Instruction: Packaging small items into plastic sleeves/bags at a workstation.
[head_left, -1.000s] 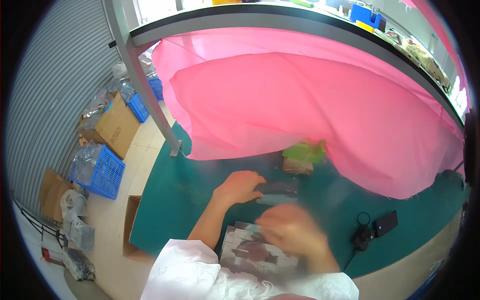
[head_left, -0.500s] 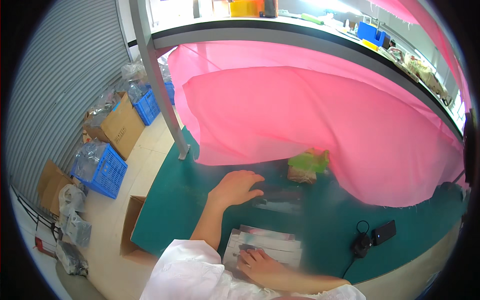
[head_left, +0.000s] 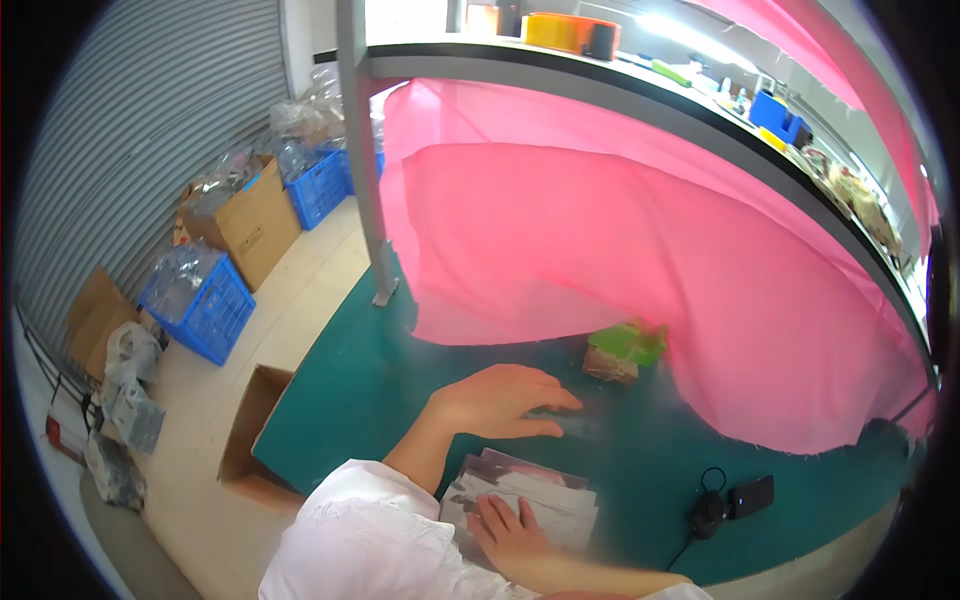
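Observation:
A stack of flat white and grey packets, some in clear plastic (head_left: 562,500), lies on the green table mat near its front edge. Flat on top of it rests my right hand (head_left: 512,538), its fingers spread. My left hand (head_left: 498,402) is just beyond the stack, open, with fingers stretched out to the right and thumb apart. Nothing shows in its grasp. Beneath and beside its fingertips the mat is hazy, and I cannot make out what lies there. Past the left hand sits a small brown block (head_left: 608,368) with a bright green piece (head_left: 636,343) on it.
A pink cloth (head_left: 560,240) hangs from the shelf (head_left: 600,75) along the table's back. To the right lie a black corded device (head_left: 708,512) and a small black box (head_left: 751,497). An open carton (head_left: 258,430) and blue crates (head_left: 205,310) stand on the floor at left.
My left hand has moved to the right across the mat. The right hand stays on the stack, its fingers slightly shifted. The whole view has turned a little.

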